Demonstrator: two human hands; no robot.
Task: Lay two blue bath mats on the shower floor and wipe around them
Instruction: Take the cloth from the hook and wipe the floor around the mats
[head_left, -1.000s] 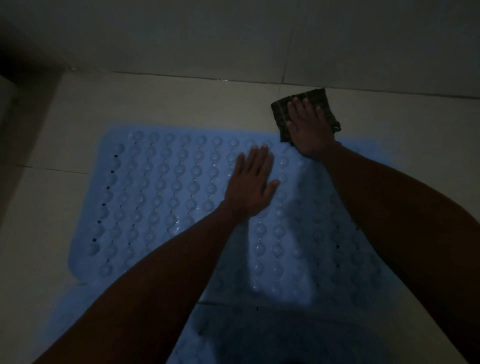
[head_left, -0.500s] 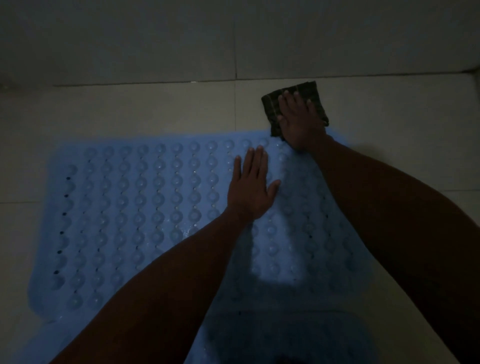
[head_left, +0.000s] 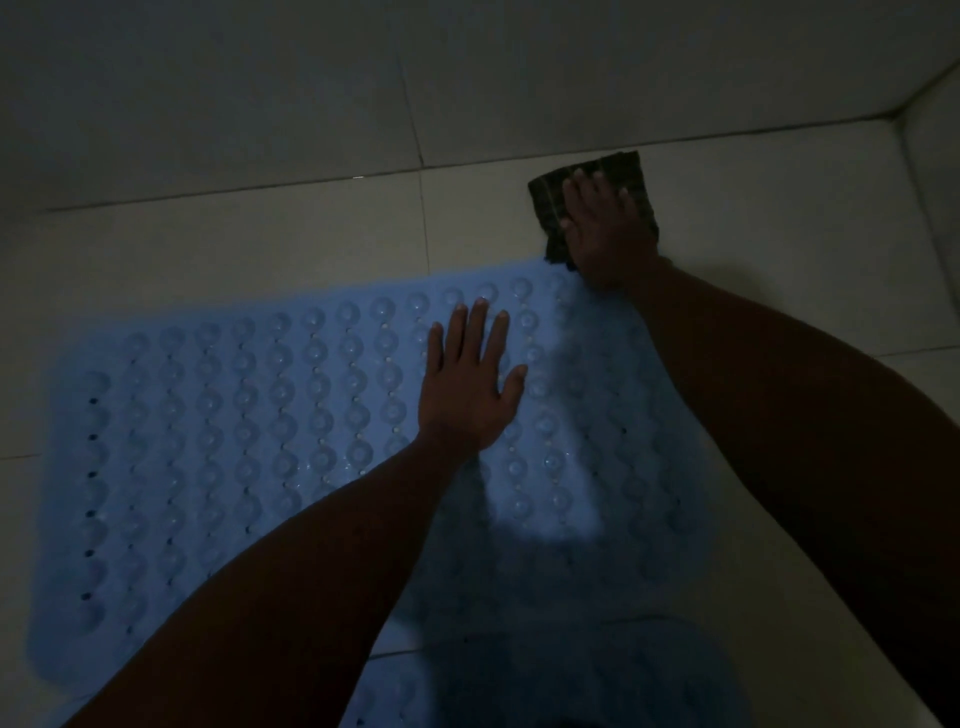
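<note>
Head view shows me the wiping step: my left hand (head_left: 470, 387), fingers straight and slightly spread, presses flat on the far blue mat (head_left: 234, 415), while my right hand (head_left: 605, 228) lies flat-fingered on a dark cloth (head_left: 631, 171) on the shower floor (head_left: 260, 244) just past that mat's far edge. A second blue mat (head_left: 519, 686) lies nearest me. Next I'd judge the cloth should slide along the mat's border toward the corner, without lifting the edge.

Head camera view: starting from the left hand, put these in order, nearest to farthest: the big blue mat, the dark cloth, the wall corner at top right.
1. The big blue mat: directly under the left hand, whose flat palm rests on it.
2. The dark cloth: ahead and to the right, on the floor tile under the right hand.
3. The wall corner: far upper right, beyond the cloth.
</note>
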